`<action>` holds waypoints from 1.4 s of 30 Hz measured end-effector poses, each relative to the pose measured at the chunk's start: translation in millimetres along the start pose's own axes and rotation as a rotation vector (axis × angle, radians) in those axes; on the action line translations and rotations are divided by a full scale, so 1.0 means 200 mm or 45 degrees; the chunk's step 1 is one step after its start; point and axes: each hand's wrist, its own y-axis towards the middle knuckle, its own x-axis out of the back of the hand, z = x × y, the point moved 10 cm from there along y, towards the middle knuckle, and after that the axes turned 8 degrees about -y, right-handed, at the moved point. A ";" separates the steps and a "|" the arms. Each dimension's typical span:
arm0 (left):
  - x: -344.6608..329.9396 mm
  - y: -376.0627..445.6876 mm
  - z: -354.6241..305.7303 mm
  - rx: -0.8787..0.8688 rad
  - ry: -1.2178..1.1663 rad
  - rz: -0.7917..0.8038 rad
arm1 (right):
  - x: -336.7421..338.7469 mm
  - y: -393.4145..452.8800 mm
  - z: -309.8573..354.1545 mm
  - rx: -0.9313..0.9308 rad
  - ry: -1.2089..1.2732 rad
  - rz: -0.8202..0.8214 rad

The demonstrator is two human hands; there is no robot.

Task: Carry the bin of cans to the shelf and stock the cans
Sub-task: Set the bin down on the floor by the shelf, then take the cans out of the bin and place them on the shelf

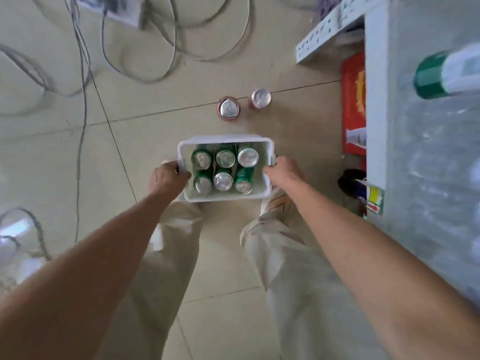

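Both arms outstretched, left grip and right grip on bin sides

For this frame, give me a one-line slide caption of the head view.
Both hands, left hand and right hand, grip a white bin of six green cans; two red cans stand on the floor beyond.

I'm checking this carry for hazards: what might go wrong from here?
The two red cans stand on the floor just ahead of the white bin; a step forward might kick them over. Loose cables trail across the tiles to the left, a likely trip hazard. The left hand and right hand grip only the bin's side rims, so the six green cans might shift if it tilts.
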 end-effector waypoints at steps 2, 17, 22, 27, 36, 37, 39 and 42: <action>-0.07 0.06 0.05 0.021 -0.029 -0.032 | -0.12 0.07 -0.02 -0.047 0.014 0.061; -0.44 -0.05 -0.12 -0.238 0.454 -0.125 | -0.23 -0.11 0.25 0.263 -0.301 -0.433; -0.44 0.06 -0.10 -0.295 0.462 -0.146 | -0.21 0.05 0.32 0.191 -0.441 -0.467; -0.40 -0.01 -0.12 -0.347 0.543 -0.159 | -0.12 0.03 0.31 0.214 -0.451 -0.504; 0.35 -1.08 -0.58 -0.405 0.548 -0.155 | 0.63 -1.15 0.11 0.102 -0.122 -0.676; 0.45 -1.25 -0.66 -0.419 0.556 -0.131 | 0.75 -1.32 0.08 0.083 -0.080 -0.710; 0.64 -1.60 -0.83 -0.462 0.532 -0.112 | 1.01 -1.67 0.03 0.046 -0.067 -0.800; 0.90 -2.08 -1.10 -0.587 0.499 -0.133 | 1.36 -2.14 -0.04 -0.020 -0.060 -0.891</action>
